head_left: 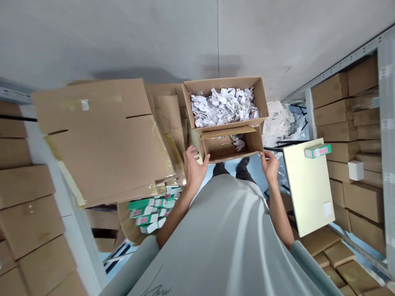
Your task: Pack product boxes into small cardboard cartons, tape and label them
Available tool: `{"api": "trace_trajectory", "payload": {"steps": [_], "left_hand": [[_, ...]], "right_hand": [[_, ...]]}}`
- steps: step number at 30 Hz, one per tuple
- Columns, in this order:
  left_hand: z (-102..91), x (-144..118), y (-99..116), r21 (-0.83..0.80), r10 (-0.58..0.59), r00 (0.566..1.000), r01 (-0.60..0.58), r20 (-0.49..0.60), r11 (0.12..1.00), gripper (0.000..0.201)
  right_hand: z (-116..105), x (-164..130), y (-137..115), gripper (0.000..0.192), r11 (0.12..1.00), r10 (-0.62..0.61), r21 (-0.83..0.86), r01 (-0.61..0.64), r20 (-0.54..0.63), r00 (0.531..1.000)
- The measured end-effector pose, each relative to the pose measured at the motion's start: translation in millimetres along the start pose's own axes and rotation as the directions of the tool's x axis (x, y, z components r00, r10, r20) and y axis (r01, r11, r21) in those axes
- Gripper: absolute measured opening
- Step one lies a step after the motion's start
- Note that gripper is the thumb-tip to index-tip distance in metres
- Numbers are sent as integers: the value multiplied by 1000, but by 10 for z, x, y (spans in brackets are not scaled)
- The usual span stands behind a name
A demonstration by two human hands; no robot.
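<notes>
A small open cardboard box (pixel 254 142) stands directly in front of me, with a little crumpled paper (pixel 238 143) lying inside. At its near right corner my right hand (pixel 270 166) pinches the rim between thumb and fingers. Beside the near left corner is my left hand (pixel 195 167), fingers spread and holding nothing. Its thumb comes close to the box; whether it touches cannot be made out. Just behind, a larger open carton (pixel 222 85) holds a heap of white crumpled paper (pixel 228 105).
Flattened cardboard sheets (pixel 105 144) are stacked on the left. Below them, a carton of green-and-white small boxes (pixel 148 216) stands. To the right, a cream board (pixel 308 185) carries one green-and-white box (pixel 317 151). Boxes (pixel 333 119) fill shelving, and white packing material (pixel 279 121) lies behind.
</notes>
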State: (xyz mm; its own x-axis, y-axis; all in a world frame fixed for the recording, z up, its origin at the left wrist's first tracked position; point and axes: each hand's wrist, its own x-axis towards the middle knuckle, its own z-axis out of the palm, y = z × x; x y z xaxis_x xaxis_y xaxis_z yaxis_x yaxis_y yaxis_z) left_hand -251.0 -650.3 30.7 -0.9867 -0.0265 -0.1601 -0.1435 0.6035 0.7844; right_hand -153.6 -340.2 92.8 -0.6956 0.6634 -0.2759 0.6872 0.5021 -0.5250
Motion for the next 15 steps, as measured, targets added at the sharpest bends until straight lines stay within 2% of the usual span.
{"api": "trace_trajectory", "payload": {"steps": [4, 6, 8, 11, 13, 15], "left_hand": [[-16, 39, 182, 87, 43, 999, -42, -9, 995, 35], [14, 5, 353, 116, 80, 997, -80, 9, 990, 30], [121, -79, 583, 128, 126, 991, -131, 43, 983, 31], [495, -285, 1004, 117, 226, 966, -241, 126, 963, 32], [892, -468, 1304, 81, 286, 938, -306, 195, 949, 32], [1374, -685, 1601, 26, 340, 898, -361, 279, 932, 31]], "right_hand": [[-114, -26, 233, 39, 997, -59, 57, 58, 14, 998], [-253, -54, 437, 45, 991, -71, 110, 72, -9, 997], [-452, -117, 719, 54, 982, -50, 182, 59, -52, 997], [-823, -291, 1276, 61, 953, 54, 303, -15, -120, 991], [-1081, -449, 1701, 61, 923, 145, 377, -73, -167, 975], [-1321, -621, 2138, 58, 893, 235, 434, -122, -217, 947]]}}
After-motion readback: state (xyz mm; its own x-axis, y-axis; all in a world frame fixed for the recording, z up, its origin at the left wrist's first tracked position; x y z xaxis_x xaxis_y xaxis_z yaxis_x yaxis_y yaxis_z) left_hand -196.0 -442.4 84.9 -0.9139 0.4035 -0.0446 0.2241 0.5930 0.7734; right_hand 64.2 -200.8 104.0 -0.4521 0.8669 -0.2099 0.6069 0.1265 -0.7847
